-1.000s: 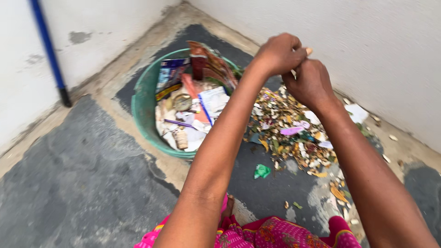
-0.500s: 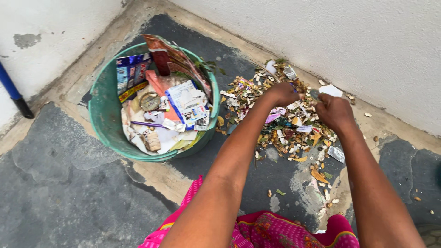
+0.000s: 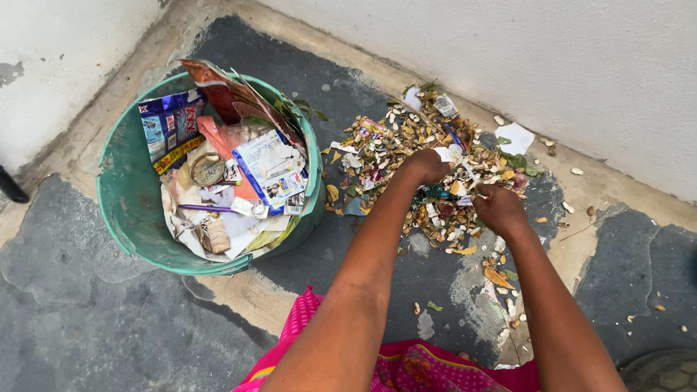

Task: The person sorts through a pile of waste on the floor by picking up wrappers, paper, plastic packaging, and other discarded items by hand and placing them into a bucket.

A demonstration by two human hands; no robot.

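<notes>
A pile of litter [image 3: 406, 141], made of dry leaves, shells, paper scraps and wrappers, lies on the floor by the wall. My left hand [image 3: 425, 165] rests in the middle of the pile, its fingers closed around pale paper scraps. My right hand [image 3: 499, 209] is pressed into the pile's near right side. I see only its back, with the fingers curled under and hidden. To the left stands a green plastic tub [image 3: 127, 207] filled with wrappers, papers and packets.
White walls meet in a corner behind the tub and the pile. A dark pole end [image 3: 11, 187] shows at the left edge. Loose shells and leaves [image 3: 501, 279] are scattered over the patched grey floor. My pink garment [image 3: 406, 366] fills the bottom edge.
Both hands came down from in front of the camera into the litter pile. The view shifted, so the tub now sits further left.
</notes>
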